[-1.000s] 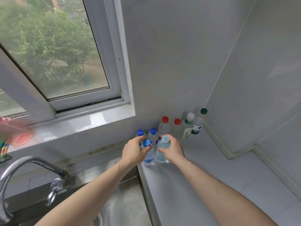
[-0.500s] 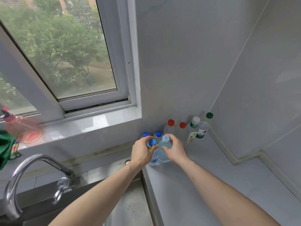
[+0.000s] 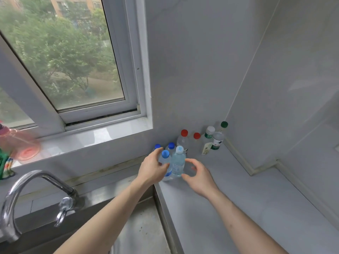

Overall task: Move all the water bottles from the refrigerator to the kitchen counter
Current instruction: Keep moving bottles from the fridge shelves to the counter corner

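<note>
Water bottles (image 3: 177, 163) look full, heavy, slick; grab mid-body: left hand (image 3: 152, 168) fingers wrap blue-capped bottle (image 3: 166, 165), right hand (image 3: 199, 176) fingers spread, empty.

The right hand (image 3: 200, 177) let go of the pale-capped bottle (image 3: 178, 162) and drew back, fingers spread, leaving it standing on the bench (image 3: 238, 208). The left hand (image 3: 153, 168) loosened around the blue-capped bottle (image 3: 166, 165), though its fingers stayed against it.
</note>
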Demonstrator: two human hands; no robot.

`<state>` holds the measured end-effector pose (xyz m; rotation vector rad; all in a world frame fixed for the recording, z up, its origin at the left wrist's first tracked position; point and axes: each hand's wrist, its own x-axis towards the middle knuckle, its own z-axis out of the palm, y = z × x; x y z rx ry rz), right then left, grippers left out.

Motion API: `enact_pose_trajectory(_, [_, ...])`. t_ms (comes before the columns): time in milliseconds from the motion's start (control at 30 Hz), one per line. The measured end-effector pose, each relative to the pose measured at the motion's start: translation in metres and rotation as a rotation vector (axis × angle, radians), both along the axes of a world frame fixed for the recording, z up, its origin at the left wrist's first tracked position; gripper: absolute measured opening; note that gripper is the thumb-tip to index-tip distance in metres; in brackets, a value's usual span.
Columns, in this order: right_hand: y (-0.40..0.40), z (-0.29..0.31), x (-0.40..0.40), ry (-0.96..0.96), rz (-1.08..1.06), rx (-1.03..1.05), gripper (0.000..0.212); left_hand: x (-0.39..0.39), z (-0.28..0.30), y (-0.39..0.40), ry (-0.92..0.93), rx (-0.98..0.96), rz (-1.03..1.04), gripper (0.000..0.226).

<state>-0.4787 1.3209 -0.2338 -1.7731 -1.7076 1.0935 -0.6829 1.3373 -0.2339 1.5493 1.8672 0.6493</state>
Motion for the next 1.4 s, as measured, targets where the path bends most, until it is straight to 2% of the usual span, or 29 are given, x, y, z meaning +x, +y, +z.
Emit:
enact_pose_trajectory(100, [-0.029, 0.013, 0.012, 0.005, 0.010, 0.004, 0.050, -0.007, 0.009, -0.031, -0.065, -0.020, -0.056, 0.056])
enact_pose_trajectory(300, [-0.087, 0.030, 0.038, 0.010, -0.018, -0.002, 0.047, -0.021, 0.022, -0.094, 0.018, 0.086, -0.250, 0.043])
enact_pose_trajectory(433, [-0.130, 0.042, 0.055, 0.043, -0.070, -0.004, 0.045, -0.013, 0.034, -0.123, 0.001, 0.180, -0.271, 0.041])
enact_pose_trajectory(600, [-0.178, 0.045, 0.061, 0.026, -0.117, 0.022, 0.047, 0.015, 0.040, -0.145, -0.019, 0.173, -0.330, 0.039])
enact_pose_trajectory(733, [-0.218, 0.048, 0.071, 0.031, -0.161, 0.001, 0.050, 0.045, 0.044, -0.156, 0.053, 0.158, -0.471, 0.039])
enact_pose_trajectory(1000, [-0.322, 0.058, 0.141, -0.003, -0.428, 0.008, 0.051, 0.146, 0.053, -0.194, 0.131, 0.172, -0.798, 0.036])
enact_pose_trajectory(1133, [-0.396, 0.065, 0.176, 0.001, -0.586, 0.010, 0.050, 0.205, 0.064, -0.241, 0.117, 0.214, -0.961, 0.035])
enact_pose_trajectory(1167, [-0.447, 0.073, 0.190, 0.020, -0.697, 0.024, 0.050, 0.236, 0.073, -0.277, 0.121, 0.229, -1.062, 0.035])
enact_pose_trajectory(1400, [-0.544, 0.085, 0.208, 0.013, -0.829, 0.070, 0.053, 0.280, 0.085, -0.353, 0.080, 0.220, -1.231, 0.036])
